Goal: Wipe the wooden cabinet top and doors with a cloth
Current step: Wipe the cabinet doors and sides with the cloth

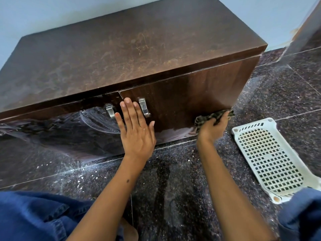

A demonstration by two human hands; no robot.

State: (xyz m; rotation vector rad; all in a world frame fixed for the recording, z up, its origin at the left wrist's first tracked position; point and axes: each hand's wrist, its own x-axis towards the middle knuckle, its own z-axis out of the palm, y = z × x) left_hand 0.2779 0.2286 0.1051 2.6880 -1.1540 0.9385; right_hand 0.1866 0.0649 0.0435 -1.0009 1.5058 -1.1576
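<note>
A low dark wooden cabinet stands on the floor against a pale wall; its top point(121, 49) is dusty and streaked. Two doors face me, the left door point(69, 119) and the right door point(191, 94), each with a metal handle point(143, 107) near the middle seam. My left hand point(136, 129) lies flat, fingers spread, on the right door beside its handle. My right hand point(212, 126) grips a dark checked cloth point(214, 116) pressed against the lower right corner of the right door.
A white perforated plastic tray point(267, 159) lies on the dark speckled stone floor point(173, 188) to the right of the cabinet. My knees in blue fabric point(34, 216) fill the lower corners. A dark wall edge point(309, 28) rises at the far right.
</note>
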